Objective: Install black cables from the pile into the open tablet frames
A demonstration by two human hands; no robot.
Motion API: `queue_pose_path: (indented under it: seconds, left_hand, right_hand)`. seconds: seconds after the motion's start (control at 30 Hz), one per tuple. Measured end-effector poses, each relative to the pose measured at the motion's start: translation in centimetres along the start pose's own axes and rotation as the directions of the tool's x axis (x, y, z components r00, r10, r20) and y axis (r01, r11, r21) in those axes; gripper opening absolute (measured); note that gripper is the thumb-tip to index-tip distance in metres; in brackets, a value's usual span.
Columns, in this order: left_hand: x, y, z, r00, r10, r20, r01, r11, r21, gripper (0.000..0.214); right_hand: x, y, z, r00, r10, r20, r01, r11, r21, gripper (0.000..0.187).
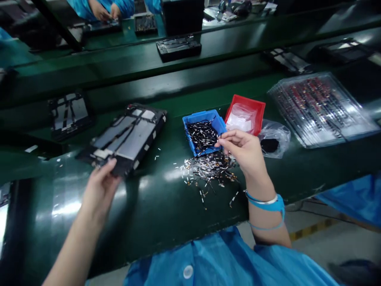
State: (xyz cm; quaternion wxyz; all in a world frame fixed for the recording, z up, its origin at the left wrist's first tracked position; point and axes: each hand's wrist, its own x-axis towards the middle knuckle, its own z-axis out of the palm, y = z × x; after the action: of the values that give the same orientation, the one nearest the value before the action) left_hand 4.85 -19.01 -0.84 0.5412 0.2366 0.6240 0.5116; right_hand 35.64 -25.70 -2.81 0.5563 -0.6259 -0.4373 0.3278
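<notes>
My left hand [101,182] grips the near corner of an opened tablet-like device [126,137], thumb on top and fingers below. Grey flat panels and black strips show on its upper face, and it is tilted and slightly blurred. At the right rim of a blue bin [187,137], my right hand [242,149] has thumb and fingertips pinched together. Whatever lies between those fingertips is too small to make out. Thin black cables with silvery ends [204,135] fill the bin. A loose pile of similar short cables [210,167] spreads on the green bench just in front of it.
Behind my right hand stands a red bin [258,113] with clear plastic bags. Stacked clear trays [324,107] of small parts lie farther right. Similar devices rest at left [70,113] and on the raised line behind [178,47]. Another person's hands [104,11] work across the bench.
</notes>
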Motion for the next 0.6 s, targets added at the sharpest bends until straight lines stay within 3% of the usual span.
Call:
queue_pose_path:
  seconds: [0.13, 0.2, 0.27, 0.33, 0.37, 0.43, 0.5, 0.53, 0.57, 0.6]
  left_hand:
    - [-7.4, -5.1, -5.7, 0.993, -0.119, -0.006, 0.119, 0.993, -0.015, 0.032]
    - [-10.1, -7.6, -7.7, 0.984, -0.167, 0.067, 0.167, 0.986, 0.011, 0.036]
    - [-12.3, -9.7, -9.0, 0.947, -0.271, 0.172, 0.268, 0.963, 0.042, 0.035]
    - [-13.8, -10.8, -9.8, 0.853, -0.411, 0.321, 0.411, 0.909, 0.073, 0.032]
    - [-14.3, -11.0, -10.0, 0.774, -0.478, 0.416, 0.483, 0.87, 0.1, 0.032]
    - [-14.6, -10.6, -10.5, 0.558, -0.567, 0.606, 0.566, 0.794, 0.223, 0.032]
    - [-14.3, -9.7, -10.7, 0.353, -0.579, 0.735, 0.491, 0.783, 0.381, 0.029]
    - [-13.9, -9.1, -10.7, 0.304, -0.56, 0.771, 0.416, 0.806, 0.421, 0.027]
    - [-13.4, -8.6, -10.5, 0.308, -0.517, 0.799, 0.337, 0.845, 0.416, 0.027]
    - [-12.8, -8.1, -10.2, 0.354, -0.449, 0.821, 0.268, 0.889, 0.37, 0.027]
  right_hand:
    - [-0.6, 0.2, 1.3, 0.978, -0.167, -0.125, 0.153, 0.981, -0.12, 0.009]
    - [-1.2, 0.1, 2.1, 0.959, -0.247, -0.137, 0.217, 0.955, -0.204, 0.007]
    - [-2.3, -0.3, 3.0, 0.944, -0.311, -0.107, 0.269, 0.918, -0.292, 0.003]
    - [-3.8, -0.7, 3.9, 0.927, -0.375, -0.015, 0.345, 0.867, -0.36, 0.004]
    - [-4.6, -0.9, 4.4, 0.913, -0.403, 0.054, 0.393, 0.84, -0.374, 0.007]
    - [-6.4, -1.2, 5.4, 0.87, -0.448, 0.207, 0.494, 0.791, -0.361, 0.011]
    - [-8.2, -1.3, 6.4, 0.809, -0.489, 0.327, 0.581, 0.746, -0.324, 0.014]
    - [-9.0, -1.3, 6.8, 0.773, -0.515, 0.37, 0.624, 0.721, -0.302, 0.015]
    - [-9.7, -1.2, 7.2, 0.733, -0.549, 0.402, 0.669, 0.69, -0.278, 0.016]
    - [-10.4, -1.2, 7.6, 0.688, -0.586, 0.427, 0.713, 0.653, -0.253, 0.018]
